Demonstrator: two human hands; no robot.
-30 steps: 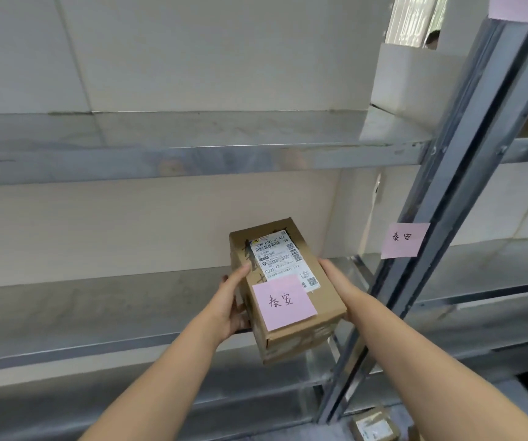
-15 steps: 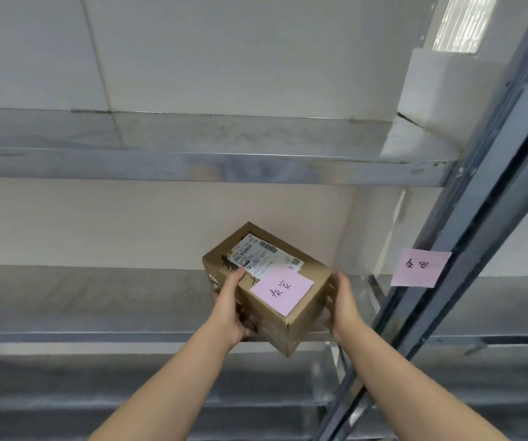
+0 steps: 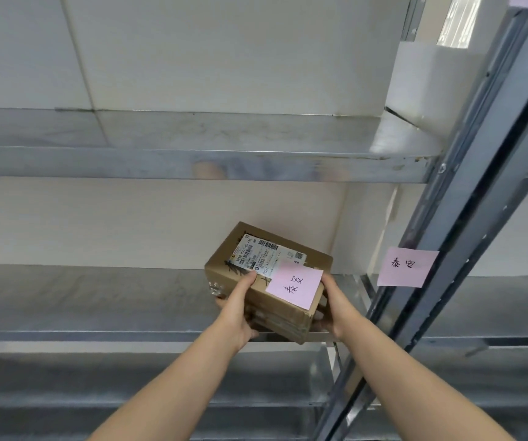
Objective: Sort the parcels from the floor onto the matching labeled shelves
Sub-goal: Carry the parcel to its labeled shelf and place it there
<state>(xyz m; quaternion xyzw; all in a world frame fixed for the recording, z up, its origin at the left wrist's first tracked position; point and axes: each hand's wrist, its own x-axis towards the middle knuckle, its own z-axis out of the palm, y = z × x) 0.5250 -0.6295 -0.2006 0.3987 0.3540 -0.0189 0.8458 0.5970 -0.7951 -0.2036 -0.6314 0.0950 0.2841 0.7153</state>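
Observation:
A brown cardboard parcel (image 3: 288, 310) with a white shipping label and a pink handwritten note on top is held at the front edge of the middle metal shelf (image 3: 97, 300), near its right end. My left hand (image 3: 239, 308) grips the parcel's left side, thumb on top. My right hand (image 3: 332, 305) grips its right side. The far part of the parcel is over the shelf; the near corner sticks out past the edge. A pink shelf label (image 3: 407, 267) with similar handwriting hangs on the upright post (image 3: 466, 218) just right of the parcel.
An upper metal shelf (image 3: 192, 160) runs across above, with a white box (image 3: 428, 81) at its right end. A lower shelf (image 3: 129, 386) lies below. The slanted steel post separates this bay from another shelf bay on the right. A wall stands behind.
The parcel has turned counter-clockwise and moved forward and up onto the middle shelf's edge. Both hands stayed on its sides. The view has tilted upward, so the floor parcel has left the frame.

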